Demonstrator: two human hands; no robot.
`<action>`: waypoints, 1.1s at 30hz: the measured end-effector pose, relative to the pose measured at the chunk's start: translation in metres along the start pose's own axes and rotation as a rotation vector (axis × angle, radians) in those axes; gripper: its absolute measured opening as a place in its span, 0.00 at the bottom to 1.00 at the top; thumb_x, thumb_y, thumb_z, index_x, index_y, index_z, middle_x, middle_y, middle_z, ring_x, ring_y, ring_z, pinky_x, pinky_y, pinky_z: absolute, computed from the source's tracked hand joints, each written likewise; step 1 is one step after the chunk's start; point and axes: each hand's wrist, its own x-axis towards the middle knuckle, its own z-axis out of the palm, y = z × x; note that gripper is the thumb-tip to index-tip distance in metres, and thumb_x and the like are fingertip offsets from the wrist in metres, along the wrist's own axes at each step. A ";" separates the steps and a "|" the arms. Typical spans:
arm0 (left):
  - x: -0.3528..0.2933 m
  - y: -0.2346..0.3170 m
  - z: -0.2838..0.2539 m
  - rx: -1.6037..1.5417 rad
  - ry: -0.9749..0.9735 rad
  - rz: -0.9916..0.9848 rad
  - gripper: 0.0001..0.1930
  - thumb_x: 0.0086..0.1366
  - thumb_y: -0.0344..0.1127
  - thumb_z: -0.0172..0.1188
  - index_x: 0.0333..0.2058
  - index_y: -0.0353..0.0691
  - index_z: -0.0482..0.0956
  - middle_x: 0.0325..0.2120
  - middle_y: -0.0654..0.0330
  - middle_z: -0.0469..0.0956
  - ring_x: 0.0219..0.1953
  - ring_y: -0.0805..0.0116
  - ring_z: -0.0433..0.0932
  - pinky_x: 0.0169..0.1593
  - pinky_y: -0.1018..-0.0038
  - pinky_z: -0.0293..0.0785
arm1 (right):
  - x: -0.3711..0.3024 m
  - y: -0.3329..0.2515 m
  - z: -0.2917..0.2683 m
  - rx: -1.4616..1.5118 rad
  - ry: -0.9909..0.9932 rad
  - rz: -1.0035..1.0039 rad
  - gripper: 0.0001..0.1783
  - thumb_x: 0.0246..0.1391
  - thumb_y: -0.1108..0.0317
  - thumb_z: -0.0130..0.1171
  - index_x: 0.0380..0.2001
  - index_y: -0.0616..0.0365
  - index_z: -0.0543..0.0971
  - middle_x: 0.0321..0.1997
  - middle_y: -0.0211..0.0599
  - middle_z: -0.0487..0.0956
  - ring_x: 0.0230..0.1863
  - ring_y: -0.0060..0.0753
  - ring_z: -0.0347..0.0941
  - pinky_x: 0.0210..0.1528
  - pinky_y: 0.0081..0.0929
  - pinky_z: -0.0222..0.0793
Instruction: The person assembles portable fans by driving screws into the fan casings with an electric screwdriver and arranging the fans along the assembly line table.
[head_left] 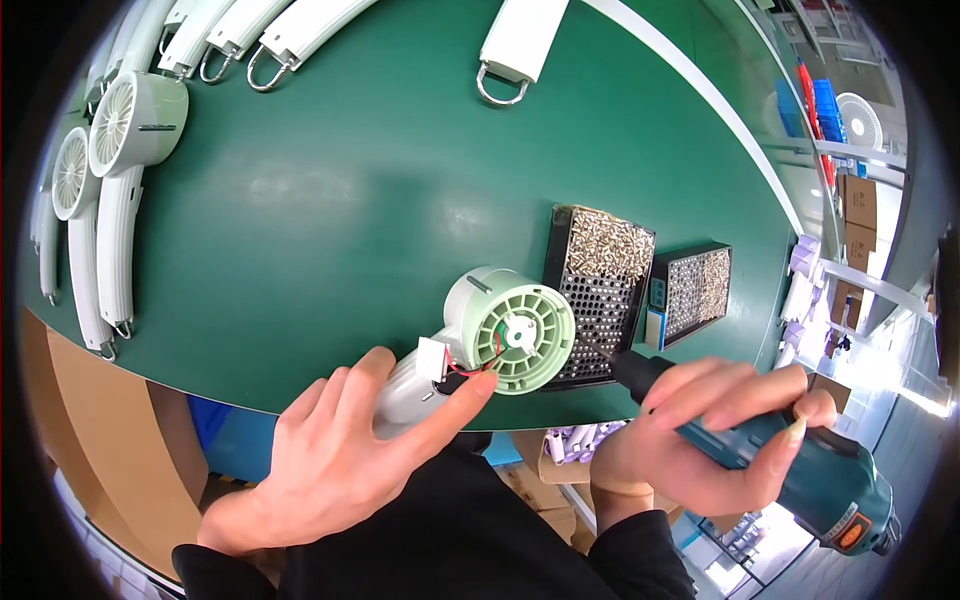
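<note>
The left hand (330,450) was clamped on the handle of a pale green fan body (500,330) at the near edge of the green table (330,210), thumb pressed by the red and black wires (470,368); the right hand (700,430) was closed round a teal electric screwdriver (780,460), its bit lying just beside the fan's open grille. The bit could well have skidded off a screw and nicked those wires, because they lay loose across the housing, and the fan might have twisted, being held only at the handle; its long axis ran from lower left to upper right, round head pointing away from the person, open side up. Just beyond lay two black screw trays (600,300); farther off, finished white fans (110,200) along the left.
</note>
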 end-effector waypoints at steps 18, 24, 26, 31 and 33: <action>0.001 0.000 0.000 -0.025 0.008 -0.013 0.31 0.44 0.30 0.61 0.52 0.59 0.77 0.34 0.51 0.68 0.22 0.68 0.68 0.26 0.78 0.71 | 0.002 -0.003 0.003 -0.031 -0.011 -0.077 0.12 0.63 0.62 0.42 0.43 0.56 0.57 0.25 0.42 0.68 0.16 0.42 0.70 0.18 0.40 0.72; 0.000 -0.002 0.003 -0.034 0.037 0.013 0.31 0.45 0.30 0.61 0.53 0.58 0.76 0.34 0.50 0.68 0.22 0.68 0.68 0.24 0.78 0.69 | 0.014 -0.018 0.030 0.096 0.044 -0.257 0.16 0.57 0.61 0.46 0.40 0.64 0.62 0.20 0.35 0.61 0.06 0.26 0.54 0.09 0.24 0.55; -0.001 -0.002 0.004 -0.047 0.058 0.010 0.31 0.45 0.30 0.60 0.53 0.58 0.76 0.34 0.50 0.68 0.21 0.68 0.68 0.24 0.78 0.68 | 0.014 -0.023 0.037 0.095 -0.005 -0.219 0.15 0.57 0.63 0.47 0.39 0.63 0.60 0.21 0.37 0.63 0.07 0.29 0.59 0.08 0.24 0.61; -0.001 -0.003 0.005 -0.024 0.052 0.012 0.32 0.45 0.31 0.59 0.53 0.59 0.76 0.34 0.50 0.69 0.21 0.69 0.68 0.24 0.79 0.67 | 0.006 -0.026 0.028 0.086 -0.266 -0.061 0.20 0.65 0.58 0.39 0.49 0.65 0.61 0.33 0.48 0.69 0.21 0.45 0.71 0.20 0.37 0.73; 0.001 -0.002 0.004 -0.019 0.062 0.023 0.32 0.45 0.31 0.59 0.53 0.59 0.75 0.34 0.50 0.69 0.21 0.69 0.68 0.24 0.79 0.67 | 0.002 -0.023 0.032 0.130 -0.191 -0.064 0.20 0.65 0.58 0.38 0.49 0.65 0.61 0.33 0.48 0.69 0.21 0.44 0.70 0.21 0.38 0.72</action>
